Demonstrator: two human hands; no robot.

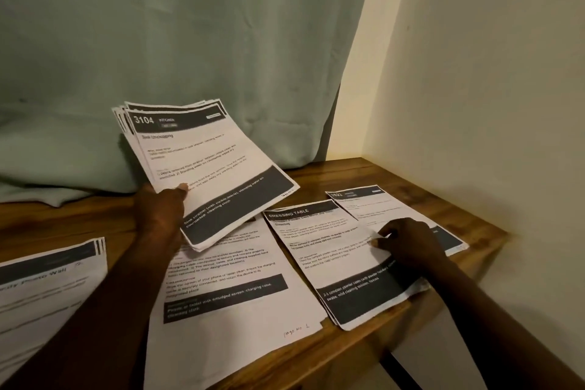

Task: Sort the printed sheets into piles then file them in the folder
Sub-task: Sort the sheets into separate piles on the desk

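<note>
Near left corner of the desk [72,222]: left pile [47,288], a few sheets, edges slightly fanned.

Front edge, centre: centre pile [228,301], top sheet hand-marked "page no 1".

Just right of it: DRESSING TABLE pile [335,266], skewed, corner overhanging the front edge.

Right hand [408,244]: grip pinches that pile's top sheet at its right edge, probably to seat or square it.

Left hand [161,209]: raised above the centre pile, grip clamped on the unsorted stack [202,165]. Thumb is on top and the KITCHEN heading is tilted up, likely for reading.

Far right corner: far pile [364,203], heading too small to read.

Sorting is under way. No folder in view.

Curtain [190,25] hangs behind.
</note>
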